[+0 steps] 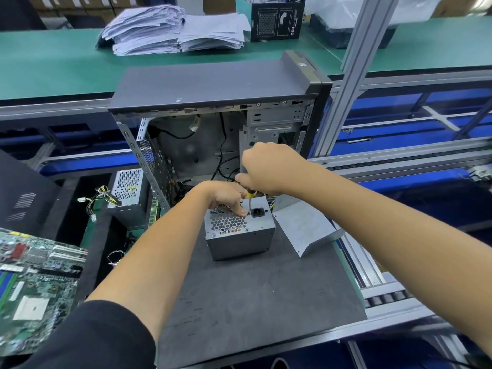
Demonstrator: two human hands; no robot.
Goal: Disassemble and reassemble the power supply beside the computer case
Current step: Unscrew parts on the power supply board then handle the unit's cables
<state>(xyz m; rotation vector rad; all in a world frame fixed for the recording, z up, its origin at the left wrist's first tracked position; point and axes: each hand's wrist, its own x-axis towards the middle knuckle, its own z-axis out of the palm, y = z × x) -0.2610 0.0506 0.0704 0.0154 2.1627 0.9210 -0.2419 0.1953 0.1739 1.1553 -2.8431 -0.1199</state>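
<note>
A grey power supply (239, 235) stands on the dark mat (253, 288) in front of the open computer case (213, 102); its top face shows a honeycomb grille and a black power socket. My right hand (269, 169) grips a yellow-and-black screwdriver (250, 198) held upright, its tip on the top face beside the socket. My left hand (226, 195) rests on the top of the power supply, fingers curled by the screwdriver shaft. A loose grey metal cover (306, 227) lies tilted to the right of the power supply.
A second power supply (127, 190) with loose cables stands left of the case. A green motherboard (34, 283) lies at the lower left. Paper stacks (175, 30) and a black box (277, 20) sit on the far green bench. An aluminium post (354, 62) rises right of the case.
</note>
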